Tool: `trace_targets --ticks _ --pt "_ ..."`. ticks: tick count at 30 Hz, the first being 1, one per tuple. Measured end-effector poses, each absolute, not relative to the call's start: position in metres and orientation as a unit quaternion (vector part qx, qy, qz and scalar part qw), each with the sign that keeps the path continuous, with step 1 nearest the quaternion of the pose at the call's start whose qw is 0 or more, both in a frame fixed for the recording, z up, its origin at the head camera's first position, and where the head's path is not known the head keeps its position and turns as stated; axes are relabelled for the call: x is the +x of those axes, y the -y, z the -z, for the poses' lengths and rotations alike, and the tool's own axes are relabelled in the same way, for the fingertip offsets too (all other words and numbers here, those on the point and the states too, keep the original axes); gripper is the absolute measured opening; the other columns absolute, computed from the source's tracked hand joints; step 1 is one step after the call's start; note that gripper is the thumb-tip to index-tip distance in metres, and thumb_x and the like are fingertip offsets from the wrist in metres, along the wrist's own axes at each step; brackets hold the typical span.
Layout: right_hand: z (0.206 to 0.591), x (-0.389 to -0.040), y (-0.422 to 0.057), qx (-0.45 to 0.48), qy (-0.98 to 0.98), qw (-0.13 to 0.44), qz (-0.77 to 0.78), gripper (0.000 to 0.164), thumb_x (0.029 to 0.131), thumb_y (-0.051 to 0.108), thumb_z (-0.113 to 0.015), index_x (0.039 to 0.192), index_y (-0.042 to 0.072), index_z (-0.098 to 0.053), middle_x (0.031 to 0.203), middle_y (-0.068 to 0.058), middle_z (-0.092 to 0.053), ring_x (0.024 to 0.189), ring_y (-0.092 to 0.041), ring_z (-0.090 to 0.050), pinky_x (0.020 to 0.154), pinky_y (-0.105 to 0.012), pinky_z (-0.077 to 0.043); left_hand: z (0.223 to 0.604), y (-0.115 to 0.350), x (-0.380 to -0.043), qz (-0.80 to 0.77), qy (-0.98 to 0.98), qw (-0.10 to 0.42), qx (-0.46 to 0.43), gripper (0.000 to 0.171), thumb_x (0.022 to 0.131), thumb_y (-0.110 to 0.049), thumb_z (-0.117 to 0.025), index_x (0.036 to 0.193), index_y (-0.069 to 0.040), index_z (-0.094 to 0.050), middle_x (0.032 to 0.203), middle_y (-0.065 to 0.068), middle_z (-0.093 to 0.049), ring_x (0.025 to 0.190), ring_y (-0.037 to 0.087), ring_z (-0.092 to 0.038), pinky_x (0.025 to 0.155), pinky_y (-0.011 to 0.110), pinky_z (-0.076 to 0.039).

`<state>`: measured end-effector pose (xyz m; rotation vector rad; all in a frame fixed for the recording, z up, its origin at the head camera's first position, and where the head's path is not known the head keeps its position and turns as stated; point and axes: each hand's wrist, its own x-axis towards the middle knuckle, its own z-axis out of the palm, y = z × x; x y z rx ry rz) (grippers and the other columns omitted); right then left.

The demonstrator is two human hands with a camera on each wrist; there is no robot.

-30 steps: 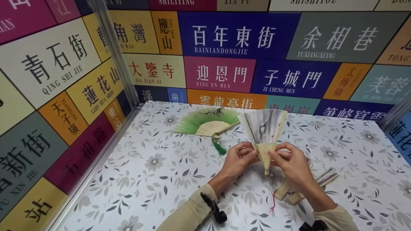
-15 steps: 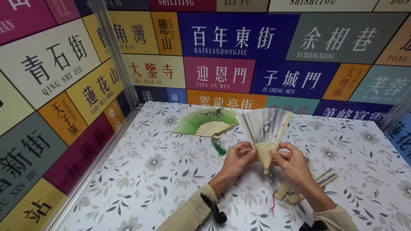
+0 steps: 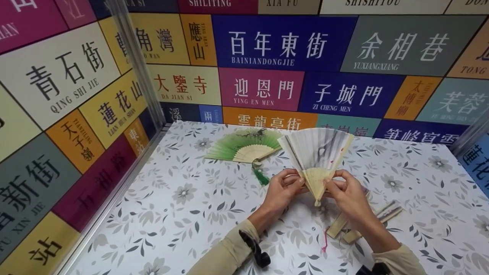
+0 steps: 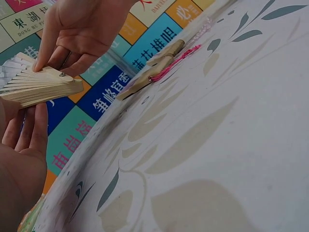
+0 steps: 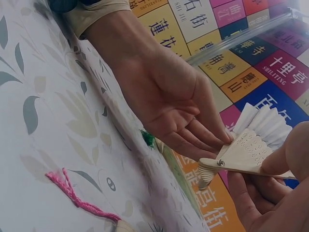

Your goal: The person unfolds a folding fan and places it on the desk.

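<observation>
As hands (image 3: 282,191) pinch fan (image 3: 319,151) edges, tablecloth (image 3: 217,198) below

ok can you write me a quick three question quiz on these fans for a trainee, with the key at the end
1. Multiple choice: how is the green folding fan placed?
A. closed, lying down
B. spread open, lying down
C. spread open, held up

2. True or false: the left hand and the right hand both pinch the white folding fan.

3. Fill the gap: in the head view, the closed fan with the pink cord lies nearer the ____ hand.

Key: 1. B; 2. True; 3. right
</observation>
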<state>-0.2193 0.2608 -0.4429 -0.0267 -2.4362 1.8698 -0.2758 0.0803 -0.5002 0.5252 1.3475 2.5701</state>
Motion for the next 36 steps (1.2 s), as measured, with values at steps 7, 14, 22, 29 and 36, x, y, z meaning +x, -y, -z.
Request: trace_targets --ticks 7,14,22,29,36 --pt "0.4422 -0.2183 -0.2605 -0.012 0.781 0.026 -0.624 0.038 0.104 0.029 -0.055 0.125 0.0 -0.043 0.11 -0.016 -0.075 0.095 -0.013 -0.074 0.085 -0.021 -0.06 0.5007 -0.0803 -0.2755 -0.866 -0.46 0.094 0.173 0.018 0.094 0.004 -0.064 0.109 0.0 -0.057 0.092 0.008 -0.073 0.087 0.02 -0.074 0.089 0.047 -0.064" --pt "0.4411 -0.2184 -0.2602 -0.018 0.78 0.016 -0.626 0.041 0.106 0.033 -0.052 0.128 0.001 -0.04 0.116 -0.019 -0.073 0.099 -0.013 -0.074 0.086 -0.02 -0.06 0.4999 -0.0812 -0.2754 -0.871 -0.456 0.087 0.163 0.019 0.093 0.005 -0.065 0.11 0.003 -0.057 0.094 0.009 -0.073 0.088 0.021 -0.074 0.089 0.047 -0.063" --pt "0.442 -0.2193 -0.2621 -0.016 0.767 0.009 -0.641 0.039 0.106 0.032 -0.05 0.129 0.002 -0.038 0.116 -0.015 -0.073 0.1 -0.015 -0.074 0.087 -0.021 -0.061 0.4999 -0.0812 -0.2749 -0.874 -0.453 0.084 0.154 0.019 0.093 0.004 -0.065 0.11 0.002 -0.057 0.094 0.01 -0.073 0.088 0.02 -0.073 0.089 0.047 -0.064" --pt "0.442 -0.2184 -0.2629 -0.018 0.762 0.007 -0.648 0.042 0.107 0.033 -0.049 0.133 0.002 -0.037 0.118 -0.014 -0.073 0.099 -0.015 -0.074 0.087 -0.021 -0.061 0.5001 -0.0806 -0.2751 -0.871 -0.461 0.077 0.152 0.019 0.093 0.002 -0.067 0.11 0.003 -0.058 0.094 0.009 -0.073 0.088 0.02 -0.074 0.09 0.048 -0.063" --pt "0.4434 -0.219 -0.2619 -0.016 0.741 0.017 -0.671 0.038 0.107 0.028 -0.047 0.13 0.0 -0.036 0.11 -0.01 -0.075 0.096 -0.014 -0.074 0.086 -0.025 -0.063 0.4997 -0.0813 -0.2748 -0.874 -0.458 0.075 0.145 0.02 0.093 0.001 -0.067 0.111 0.002 -0.058 0.094 0.01 -0.072 0.089 0.02 -0.073 0.097 0.063 -0.055"
